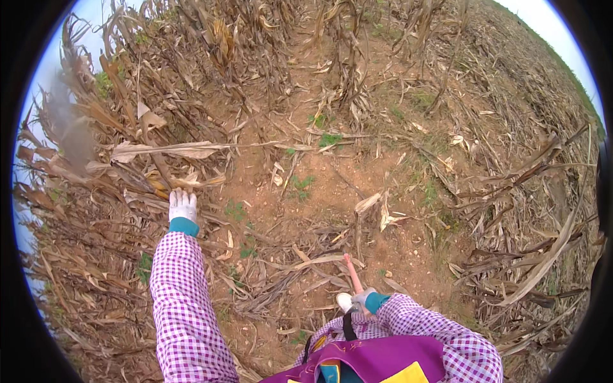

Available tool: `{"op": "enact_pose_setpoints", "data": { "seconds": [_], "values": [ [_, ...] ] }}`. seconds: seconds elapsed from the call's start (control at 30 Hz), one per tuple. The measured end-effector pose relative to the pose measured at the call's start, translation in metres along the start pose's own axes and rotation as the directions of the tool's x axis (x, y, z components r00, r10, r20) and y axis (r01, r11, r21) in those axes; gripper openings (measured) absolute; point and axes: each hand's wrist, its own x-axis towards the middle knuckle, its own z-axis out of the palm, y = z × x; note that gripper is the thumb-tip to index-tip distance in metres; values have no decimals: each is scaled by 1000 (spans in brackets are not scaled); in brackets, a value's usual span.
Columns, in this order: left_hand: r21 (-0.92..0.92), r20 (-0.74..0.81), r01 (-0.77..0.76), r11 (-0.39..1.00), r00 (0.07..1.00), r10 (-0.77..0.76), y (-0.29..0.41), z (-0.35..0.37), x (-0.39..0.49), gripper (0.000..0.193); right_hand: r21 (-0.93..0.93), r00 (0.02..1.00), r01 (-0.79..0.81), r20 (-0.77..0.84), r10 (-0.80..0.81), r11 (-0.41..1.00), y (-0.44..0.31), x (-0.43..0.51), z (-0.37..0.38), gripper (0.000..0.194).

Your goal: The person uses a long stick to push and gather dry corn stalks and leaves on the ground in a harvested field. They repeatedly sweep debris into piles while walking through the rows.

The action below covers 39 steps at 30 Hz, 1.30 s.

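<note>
My left hand (pixel 183 206), in a pale glove with a teal cuff, reaches out to the dry maize plants on the left. Its fingertips meet dry husk leaves beside a yellowish maize ear (pixel 160 187); whether they grip it is hidden by the back of the hand. Close to my body, my right hand (pixel 364 299), gloved alike, is closed around a pinkish-red tool handle (pixel 353 273). The handle points forward and away; a working end cannot be made out against the stalks. A long dry leaf (pixel 167 150) lies across the stalks beyond my left hand.
Standing dry maize stalks (pixel 349 62) rise ahead and to the left. Bent stalks (pixel 531 191) and flattened residue lie at right. Husks (pixel 385 213) and small green weeds (pixel 301 184) dot the reddish soil (pixel 330 177). A purple bag (pixel 392 352) hangs at my front, above a white shoe (pixel 344 301).
</note>
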Motion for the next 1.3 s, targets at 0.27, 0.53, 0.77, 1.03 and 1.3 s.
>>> {"op": "enact_pose_setpoints", "data": {
  "seconds": [0.27,0.53,0.77,1.03,1.3],
  "values": [
    [207,339,-36,978,940,-37,-25,50,-10,23,172,999,-24,43,17,985,-18,3,-3,25],
    [-12,517,41,999,856,-29,-15,42,-71,21,152,995,-5,102,-10,988,-62,27,11,22],
    [-129,522,123,984,852,-38,-11,51,-85,20,-260,848,386,-279,-451,885,-233,100,-59,37],
    [68,365,-56,996,931,27,-1,48,-81,12,587,702,689,-393,-595,425,-413,161,-68,19],
    [70,389,-59,996,921,27,5,78,-148,11,-558,988,-3,124,87,830,-130,160,226,31]
  ]
}}
